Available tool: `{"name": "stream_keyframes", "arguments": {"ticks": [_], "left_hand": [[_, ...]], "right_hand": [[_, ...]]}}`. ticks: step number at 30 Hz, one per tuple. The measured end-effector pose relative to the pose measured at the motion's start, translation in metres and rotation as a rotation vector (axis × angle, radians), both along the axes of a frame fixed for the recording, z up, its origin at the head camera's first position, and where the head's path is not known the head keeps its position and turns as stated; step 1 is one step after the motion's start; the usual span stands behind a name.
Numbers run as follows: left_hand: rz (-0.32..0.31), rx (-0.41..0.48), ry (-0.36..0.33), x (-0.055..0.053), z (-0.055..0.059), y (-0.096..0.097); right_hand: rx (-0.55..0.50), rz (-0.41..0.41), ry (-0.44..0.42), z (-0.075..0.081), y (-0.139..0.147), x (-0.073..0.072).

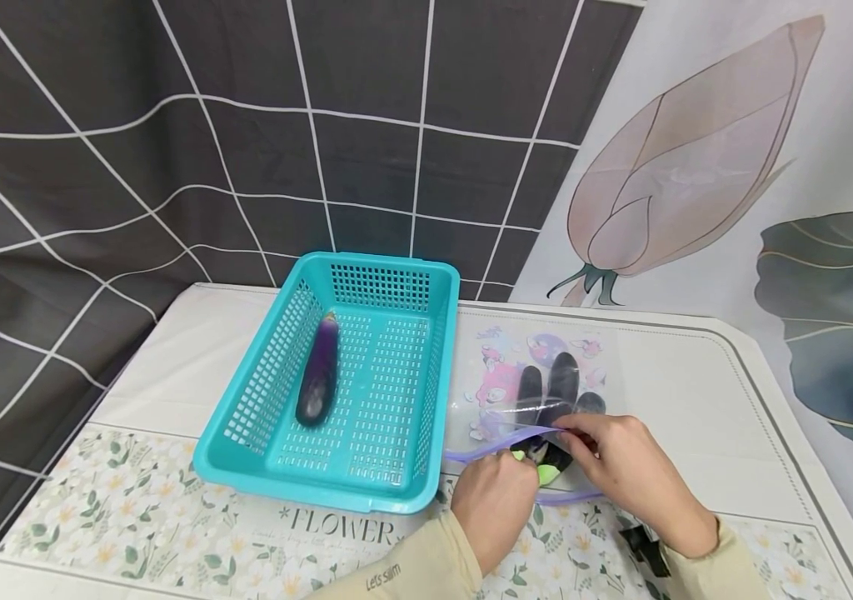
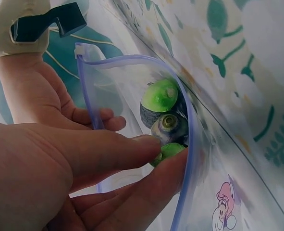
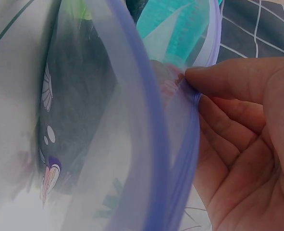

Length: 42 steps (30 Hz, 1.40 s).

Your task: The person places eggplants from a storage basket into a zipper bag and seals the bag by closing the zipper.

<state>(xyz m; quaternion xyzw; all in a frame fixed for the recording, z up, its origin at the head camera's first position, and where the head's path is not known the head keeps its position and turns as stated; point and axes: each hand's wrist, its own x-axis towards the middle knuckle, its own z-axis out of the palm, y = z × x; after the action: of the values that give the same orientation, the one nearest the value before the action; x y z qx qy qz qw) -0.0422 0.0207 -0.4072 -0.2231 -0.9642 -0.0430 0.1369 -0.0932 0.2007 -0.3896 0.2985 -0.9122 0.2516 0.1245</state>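
A clear zip bag (image 1: 491, 417) with purple edging and pink cartoon prints lies on the table, its mouth towards me. Several dark eggplants (image 1: 562, 379) are inside, green ends at the opening. My left hand (image 1: 497, 497) reaches into the mouth, thumb and fingers pinching the green end of one eggplant (image 2: 171, 150); two other stem ends (image 2: 168, 122) show just beyond the fingertips. Between thumb and curled fingers, my right hand (image 1: 625, 467) pinches the purple rim (image 3: 195, 103), holding the bag apart. Left of the bag, one purple eggplant (image 1: 319, 375) lies in a turquoise basket (image 1: 437, 417).
The perforated basket stands directly beside the bag's left edge. A flower-printed cloth (image 1: 164, 508) covers the table's front. Behind rises a dark gridded curtain (image 1: 366, 167), with a flower-patterned one (image 1: 681, 167) at right. A black strap (image 1: 645, 550) is at the right wrist.
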Motion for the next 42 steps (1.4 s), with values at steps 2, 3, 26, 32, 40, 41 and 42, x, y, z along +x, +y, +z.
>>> {"name": "stream_keyframes", "arguments": {"ticks": [2,3,26,32,40,41,42], "left_hand": [[0.000,0.000,0.002,0.000,0.000,0.000],[0.000,0.001,0.003,0.000,-0.001,0.000],[-0.028,0.005,-0.013,0.006,0.005,-0.006],[-0.035,0.017,0.022,0.011,0.013,-0.010],[-0.050,0.048,-0.023,0.016,0.025,-0.016],[-0.053,0.054,-0.034,0.016,0.027,-0.017],[-0.057,0.060,-0.044,0.017,0.029,-0.018]], "right_hand": [[0.000,0.000,-0.001,0.000,0.000,0.000],[0.000,0.000,-0.002,0.000,0.000,0.000],[0.002,0.005,0.026,-0.001,0.000,0.000],[0.006,0.007,0.032,-0.001,0.000,0.000],[0.006,0.005,0.033,-0.001,-0.001,0.001],[0.005,0.006,0.035,-0.001,-0.001,0.001],[0.003,0.006,0.036,-0.002,-0.001,0.000]]}}
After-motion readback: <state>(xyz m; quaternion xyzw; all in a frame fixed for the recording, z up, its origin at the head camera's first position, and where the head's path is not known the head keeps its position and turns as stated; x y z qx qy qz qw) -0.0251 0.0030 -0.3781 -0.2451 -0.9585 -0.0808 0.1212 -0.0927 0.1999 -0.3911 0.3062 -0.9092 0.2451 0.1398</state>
